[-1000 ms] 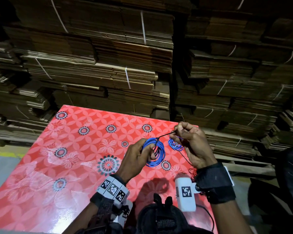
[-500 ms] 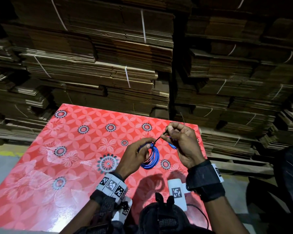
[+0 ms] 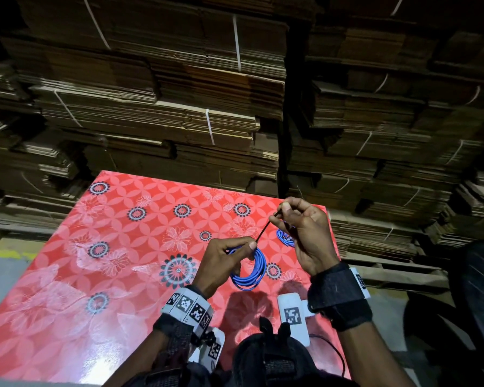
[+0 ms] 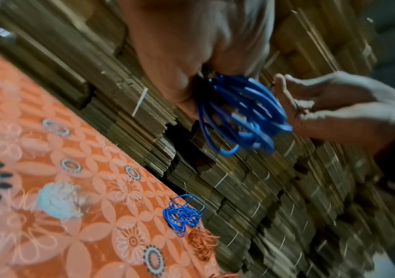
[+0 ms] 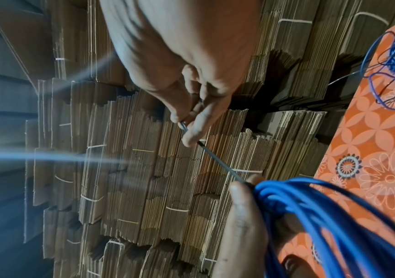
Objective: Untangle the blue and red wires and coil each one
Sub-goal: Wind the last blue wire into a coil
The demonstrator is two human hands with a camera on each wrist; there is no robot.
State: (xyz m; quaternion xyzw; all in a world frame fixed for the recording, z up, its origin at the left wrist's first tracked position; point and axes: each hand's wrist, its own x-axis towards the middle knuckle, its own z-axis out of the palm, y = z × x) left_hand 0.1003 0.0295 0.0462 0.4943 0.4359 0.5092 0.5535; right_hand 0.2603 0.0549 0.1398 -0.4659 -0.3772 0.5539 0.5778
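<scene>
Since a second ago right hand (image 3: 302, 233) lifted, pinching thin dark wire end (image 3: 263, 231) taut from coiled blue plastic wire (image 3: 250, 270) that left hand (image 3: 224, 263) grips steady above red floral desk (image 3: 67, 275).

Red tablecloth (image 3: 123, 275) with a glossy finish covers the table, printed all over with pale petal shapes, white daisies and dark ringed flower medallions; light glares off it along the near edge. Behind it sit huge stacks of flattened cardboard boxes (image 3: 157, 113), bundled with white strapping bands (image 3: 236, 43), filling pretty much the whole background; a dark gap runs between the left and right stacks. Over on the right there's a black chair (image 3: 481, 297), and a strip of grey floor with a yellow line (image 3: 3, 254) shows at the left.
</scene>
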